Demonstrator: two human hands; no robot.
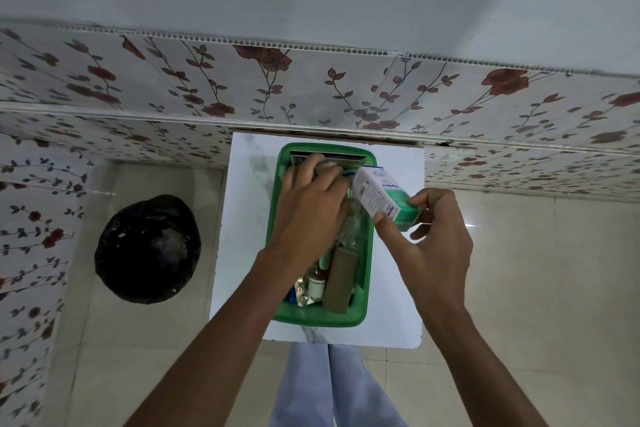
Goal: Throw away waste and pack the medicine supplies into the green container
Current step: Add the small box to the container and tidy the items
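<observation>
The green container (367, 274) stands on a small white table (242, 229) against the wall. Inside it lie a brown roll (341, 282), a small bottle (317, 282), foil blister packs (304, 293) and other supplies. My left hand (311, 204) reaches down into the container's far half, fingers spread over items there; what it touches is hidden. My right hand (433, 239) holds a white and green medicine box (382, 196) by its green end, tilted over the container's right rim.
A bin lined with a black bag (149, 250) stands on the tiled floor to the left of the table. Floral wall panels (311, 94) run behind the table. My legs (329, 388) are below the table's near edge.
</observation>
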